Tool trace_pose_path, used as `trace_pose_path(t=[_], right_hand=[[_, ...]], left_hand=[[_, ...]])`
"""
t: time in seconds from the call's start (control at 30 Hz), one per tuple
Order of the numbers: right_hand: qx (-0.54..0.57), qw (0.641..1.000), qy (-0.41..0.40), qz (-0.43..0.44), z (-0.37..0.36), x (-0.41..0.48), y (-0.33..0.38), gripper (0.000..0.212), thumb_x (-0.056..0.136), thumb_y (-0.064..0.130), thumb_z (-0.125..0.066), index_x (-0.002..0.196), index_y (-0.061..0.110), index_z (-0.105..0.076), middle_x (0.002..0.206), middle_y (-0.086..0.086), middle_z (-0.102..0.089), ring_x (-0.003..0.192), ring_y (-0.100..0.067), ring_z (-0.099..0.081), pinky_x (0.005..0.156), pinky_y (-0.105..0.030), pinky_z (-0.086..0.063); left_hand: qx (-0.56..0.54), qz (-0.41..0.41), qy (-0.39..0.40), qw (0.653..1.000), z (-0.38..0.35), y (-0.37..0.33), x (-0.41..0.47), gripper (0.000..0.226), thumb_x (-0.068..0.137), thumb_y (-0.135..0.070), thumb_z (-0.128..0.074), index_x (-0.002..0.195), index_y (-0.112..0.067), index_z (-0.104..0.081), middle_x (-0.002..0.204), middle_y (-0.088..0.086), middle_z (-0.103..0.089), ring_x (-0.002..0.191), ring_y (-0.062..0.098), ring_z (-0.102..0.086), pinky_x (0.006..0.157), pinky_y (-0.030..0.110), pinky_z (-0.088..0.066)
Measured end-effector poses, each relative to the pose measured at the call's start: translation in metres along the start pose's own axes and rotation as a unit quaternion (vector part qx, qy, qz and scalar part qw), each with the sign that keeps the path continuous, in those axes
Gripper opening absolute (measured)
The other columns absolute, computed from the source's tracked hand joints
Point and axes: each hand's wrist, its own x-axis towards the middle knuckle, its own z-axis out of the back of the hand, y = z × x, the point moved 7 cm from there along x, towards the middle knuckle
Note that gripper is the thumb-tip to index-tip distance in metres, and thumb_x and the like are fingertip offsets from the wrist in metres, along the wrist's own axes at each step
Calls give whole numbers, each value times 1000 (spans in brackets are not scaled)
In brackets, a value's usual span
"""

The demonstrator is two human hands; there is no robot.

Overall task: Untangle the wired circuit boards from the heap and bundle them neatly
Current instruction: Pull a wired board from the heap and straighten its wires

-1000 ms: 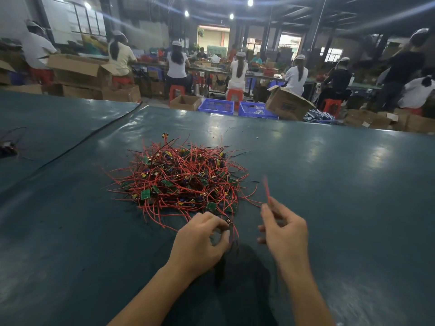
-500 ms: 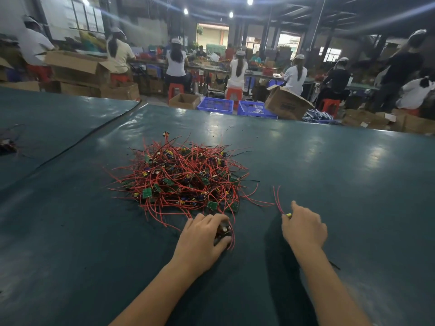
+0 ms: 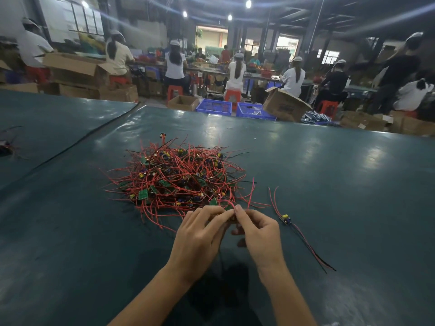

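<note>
A tangled heap (image 3: 179, 177) of small green circuit boards with red and black wires lies on the dark green table (image 3: 329, 184). At its near edge my left hand (image 3: 200, 234) and my right hand (image 3: 259, 234) meet. Both pinch one wired board from the heap; the board itself is mostly hidden behind the fingers, and its red wires (image 3: 250, 196) rise above them. One separated wired board (image 3: 285, 218) lies flat to the right of my right hand, its red and black leads trailing toward the near right.
A seam (image 3: 94, 135) runs between this table and another on the left, where a small dark wire bundle (image 3: 6, 147) lies. Beyond the far edge stand cardboard boxes (image 3: 284, 107), blue crates (image 3: 214, 105) and seated workers.
My right hand laid a separated board down at the right, let go and came back left to join my left hand. Both now pinch a board at the heap's near edge.
</note>
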Motion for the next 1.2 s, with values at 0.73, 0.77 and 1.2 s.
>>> trace_pose_path(t=[0.73, 0.77, 1.2], right_hand=[[109, 992, 33, -58, -10, -15, -20, 13, 92, 25, -63, 96, 18, -74, 88, -4, -76, 68, -13, -69, 46, -22, -49], [115, 991, 43, -54, -11, -16, -18, 15, 90, 27, -64, 96, 18, -74, 89, -4, -76, 68, -13, -69, 46, -22, -49], [223, 973, 55, -34, -12, -13, -20, 44, 94, -4, -47, 126, 25, -58, 115, 2, -72, 101, -12, -68, 58, -28, -56]], left_hand=[[-37, 26, -138, 989, 39, 47, 8, 19, 91, -9, -62, 110, -10, -64, 112, 11, -56, 110, 17, -55, 98, 24, -45], [-42, 13, -142, 989, 40, 44, 9, 20, 92, -9, -62, 112, -11, -63, 114, 9, -55, 110, 17, -55, 97, 23, -45], [-127, 5, 6, 992, 10, 15, 5, 19, 86, -16, -66, 97, -1, -71, 100, 7, -64, 95, 19, -61, 80, 35, -53]])
